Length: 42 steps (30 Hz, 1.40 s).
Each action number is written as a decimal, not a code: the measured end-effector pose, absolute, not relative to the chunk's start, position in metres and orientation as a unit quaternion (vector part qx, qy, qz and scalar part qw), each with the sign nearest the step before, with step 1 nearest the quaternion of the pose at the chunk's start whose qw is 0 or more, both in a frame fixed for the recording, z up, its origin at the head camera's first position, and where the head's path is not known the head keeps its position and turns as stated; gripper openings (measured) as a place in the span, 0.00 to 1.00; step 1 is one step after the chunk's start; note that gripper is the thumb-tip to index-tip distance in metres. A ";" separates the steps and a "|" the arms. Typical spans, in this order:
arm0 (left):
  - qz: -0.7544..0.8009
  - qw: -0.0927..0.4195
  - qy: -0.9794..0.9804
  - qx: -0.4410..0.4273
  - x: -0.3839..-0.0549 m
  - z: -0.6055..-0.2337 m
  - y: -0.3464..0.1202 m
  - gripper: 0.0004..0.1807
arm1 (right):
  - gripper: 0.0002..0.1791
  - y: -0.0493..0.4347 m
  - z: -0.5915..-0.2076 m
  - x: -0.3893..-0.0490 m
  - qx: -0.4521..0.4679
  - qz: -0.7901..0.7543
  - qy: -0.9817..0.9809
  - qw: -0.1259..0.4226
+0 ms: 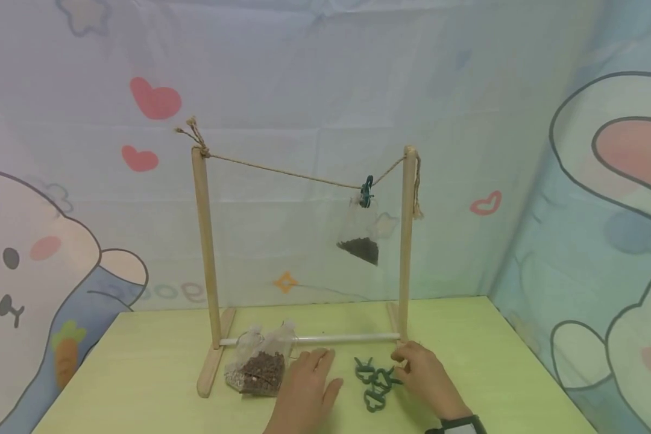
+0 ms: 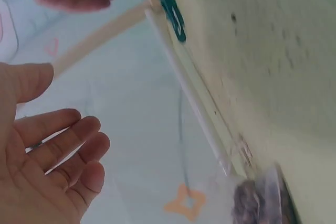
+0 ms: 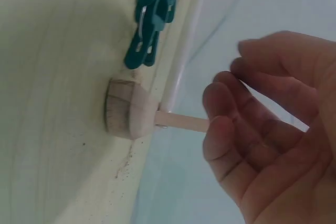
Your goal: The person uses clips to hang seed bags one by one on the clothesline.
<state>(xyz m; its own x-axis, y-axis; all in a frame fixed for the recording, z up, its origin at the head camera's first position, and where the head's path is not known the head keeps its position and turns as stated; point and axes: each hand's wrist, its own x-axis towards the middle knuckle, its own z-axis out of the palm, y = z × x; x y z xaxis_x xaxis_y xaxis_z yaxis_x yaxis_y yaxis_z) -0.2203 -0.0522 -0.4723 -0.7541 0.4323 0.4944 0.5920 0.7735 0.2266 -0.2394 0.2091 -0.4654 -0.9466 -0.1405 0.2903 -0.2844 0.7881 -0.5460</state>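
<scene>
My left hand reaches over the table beside clear bags of dark brown and pale grains, fingers relaxed and holding nothing. To the right, my right hand hovers beside several green plastic clips, its fingers loosely bent around nothing. In the right wrist view the palm and bent fingers show with a gap to the green clips. On the sagging twine, a green clip holds up one clear bag of dark grains.
The twine runs between two wooden posts on flat wooden feet, joined low down by a white rod. The frame stands on a pale yellow-green table, against a cartoon-printed cloth behind and at the sides.
</scene>
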 end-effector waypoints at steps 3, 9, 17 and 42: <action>-0.126 0.196 -0.922 -0.310 -0.217 -0.477 -0.040 0.25 | 0.07 0.210 -0.471 -0.242 0.105 0.288 -0.947 0.095; -0.080 0.160 -0.929 -0.324 -0.216 -0.484 -0.028 0.24 | 0.07 0.211 -0.483 -0.246 0.080 0.239 -0.966 0.060; -0.089 0.133 -0.937 -0.310 -0.215 -0.484 -0.027 0.24 | 0.04 0.209 -0.490 -0.243 0.076 0.205 -0.974 0.066; -0.314 0.156 -0.901 -0.254 -0.211 -0.445 -0.047 0.31 | 0.11 0.173 -0.414 -0.216 0.217 0.293 -0.920 0.145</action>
<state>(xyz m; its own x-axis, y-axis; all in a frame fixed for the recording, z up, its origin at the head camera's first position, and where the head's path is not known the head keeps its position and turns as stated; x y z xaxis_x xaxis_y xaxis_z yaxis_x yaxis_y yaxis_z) -0.2107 -0.0470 -0.4450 -0.8223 0.3595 0.4411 0.5558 0.6740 0.4867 -0.2165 0.1726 -0.4143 -0.8636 -0.3148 0.3939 -0.4846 0.7339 -0.4760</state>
